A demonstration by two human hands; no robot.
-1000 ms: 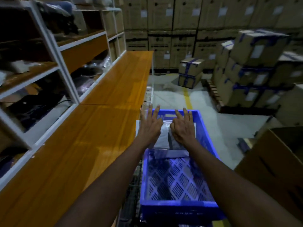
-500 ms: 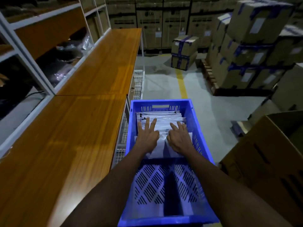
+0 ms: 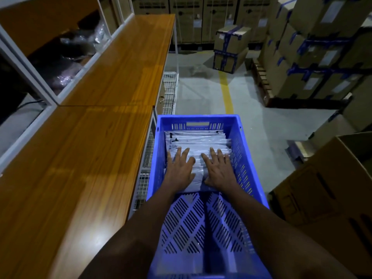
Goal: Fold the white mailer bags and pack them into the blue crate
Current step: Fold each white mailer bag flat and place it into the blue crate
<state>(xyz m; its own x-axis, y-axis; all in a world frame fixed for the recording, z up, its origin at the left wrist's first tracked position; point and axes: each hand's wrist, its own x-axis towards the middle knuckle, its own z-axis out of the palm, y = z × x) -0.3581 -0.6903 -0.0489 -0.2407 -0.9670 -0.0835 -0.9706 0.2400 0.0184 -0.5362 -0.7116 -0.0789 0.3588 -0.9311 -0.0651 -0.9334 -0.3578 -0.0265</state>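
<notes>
Mailer bag [image 3: 198,175] now sits down inside the blue crate [image 3: 240,150]; my left hand [image 3: 180,170] and right hand [image 3: 219,170] press it, spread flat. One more packed.

- Left hand [image 3: 179,171]: bare; back surface in view; four fingers [image 3: 184,153] and thumb distinguishable; knuckle ridges faintly visible.
- Right hand [image 3: 221,171]: bare; back surface in view; four fingers [image 3: 213,153] and thumb distinguishable.
- Left forearm [image 3: 141,228]: bare along full visible length; tapers toward wrist; faint sheen on upper surface at wide end.
- Right forearm [image 3: 271,228]: bare along full visible length; tapers toward wrist; surface mostly in shadow.
- Upper arms: outside frame; garment cannot be determined.
- Nails, fine marks: too dim to resolve.
</notes>
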